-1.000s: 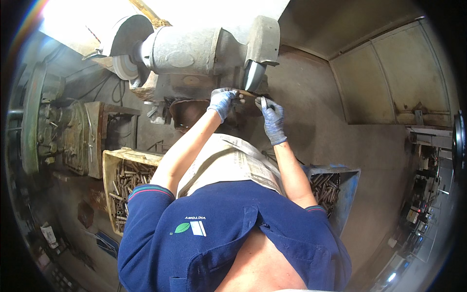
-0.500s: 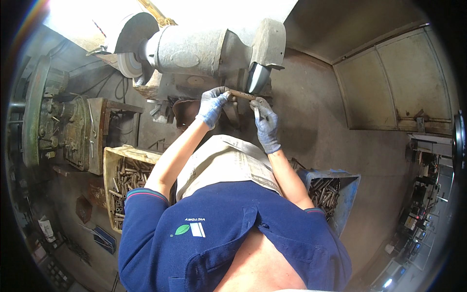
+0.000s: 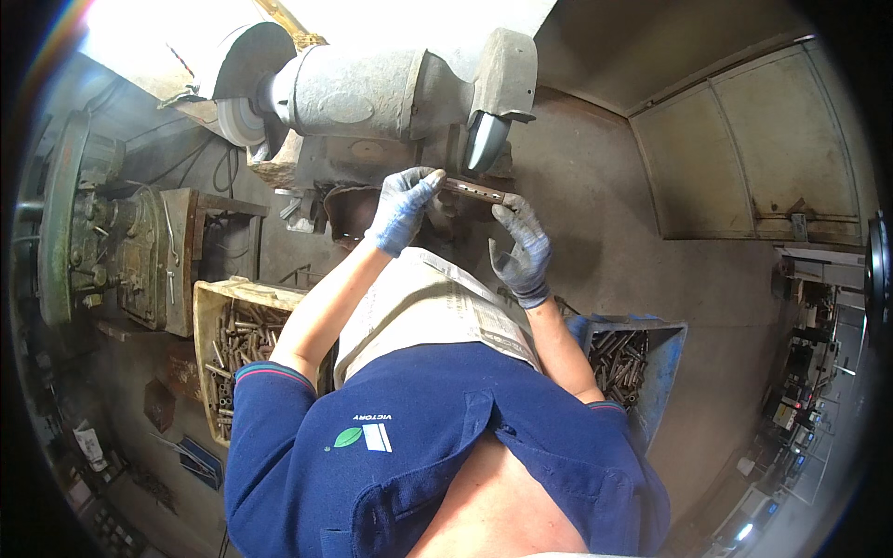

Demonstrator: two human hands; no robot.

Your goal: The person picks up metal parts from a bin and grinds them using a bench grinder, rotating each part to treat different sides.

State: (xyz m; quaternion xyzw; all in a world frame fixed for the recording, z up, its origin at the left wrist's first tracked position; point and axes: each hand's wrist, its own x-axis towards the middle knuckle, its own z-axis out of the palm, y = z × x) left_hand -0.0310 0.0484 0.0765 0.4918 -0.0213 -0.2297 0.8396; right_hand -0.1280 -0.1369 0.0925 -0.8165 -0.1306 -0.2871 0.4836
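A slim brown metal tube (image 3: 476, 191) with a row of holes along its side is held crosswise below the grinding wheel (image 3: 486, 144), with a small gap between them. My gloved left hand (image 3: 402, 206) is closed around the tube's left end. By the right end is my gloved right hand (image 3: 524, 249), its fingertips at or just touching the tube and its lower digit spread away from the others. Both gloves are grey and blue. The wheel sticks out beneath the guard of a grey bench grinder (image 3: 358, 93).
A yellow bin (image 3: 206, 321) of metal tubes stands to my left, and a blue bin (image 3: 665, 358) of similar tubes to my right. A second, pale wheel (image 3: 240, 121) is at the grinder's left end. Farther left is a greenish machine (image 3: 139, 251).
The tube has come away from the wheel slightly, and its holed side now shows. My right hand has loosened from its right end and opened, shifting right and down.
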